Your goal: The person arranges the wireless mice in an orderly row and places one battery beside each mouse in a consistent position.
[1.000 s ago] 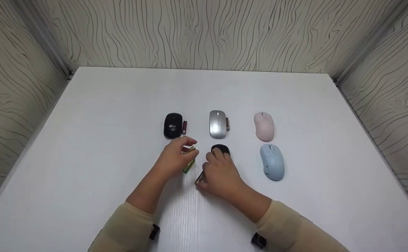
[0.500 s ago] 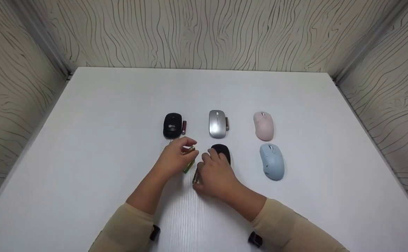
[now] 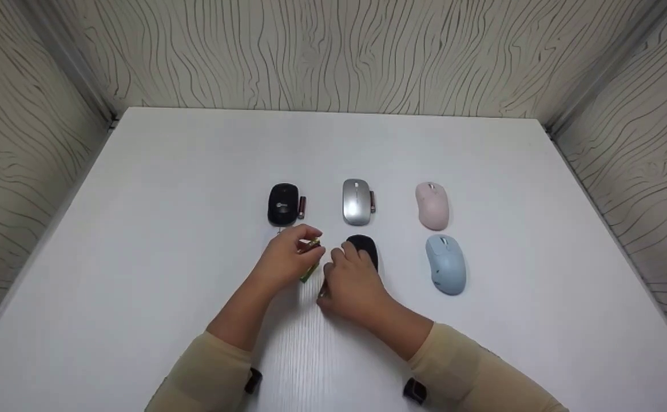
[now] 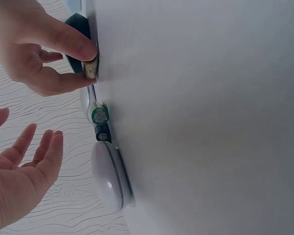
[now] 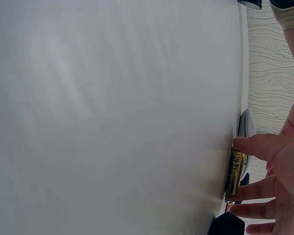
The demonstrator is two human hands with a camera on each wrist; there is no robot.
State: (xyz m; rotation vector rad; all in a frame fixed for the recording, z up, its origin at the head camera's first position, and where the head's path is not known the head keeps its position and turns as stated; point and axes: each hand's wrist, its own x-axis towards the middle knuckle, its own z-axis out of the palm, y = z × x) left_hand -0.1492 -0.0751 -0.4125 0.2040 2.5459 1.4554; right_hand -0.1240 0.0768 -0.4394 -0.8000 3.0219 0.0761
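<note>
In the head view my right hand (image 3: 353, 283) pinches a gold-and-black battery (image 5: 235, 169) between thumb and finger, low on the table, left of a black mouse (image 3: 366, 249). Its other fingertips reach over that mouse. My left hand (image 3: 288, 260) hovers with loosely bent fingers beside a green battery (image 3: 309, 273). A second, darker battery (image 3: 310, 246) shows between its thumb and fingers in the head view, but the left wrist view has the left hand (image 4: 29, 176) apart from both. A white mouse (image 4: 108, 178) lies near them, mostly hidden behind that hand in the head view.
Behind the hands lie a black mouse (image 3: 283, 205) with a dark red battery (image 3: 302, 208) and a silver mouse (image 3: 356, 202) with another battery (image 3: 372, 202). On the right, a pink mouse (image 3: 432, 206) lies behind a light blue mouse (image 3: 447, 265). Patterned walls (image 3: 333, 54) enclose the table.
My right hand has shifted slightly left with its battery, which has turned closer to the black mouse's direction and is now mostly covered by the fingers. My left hand stays in place.
</note>
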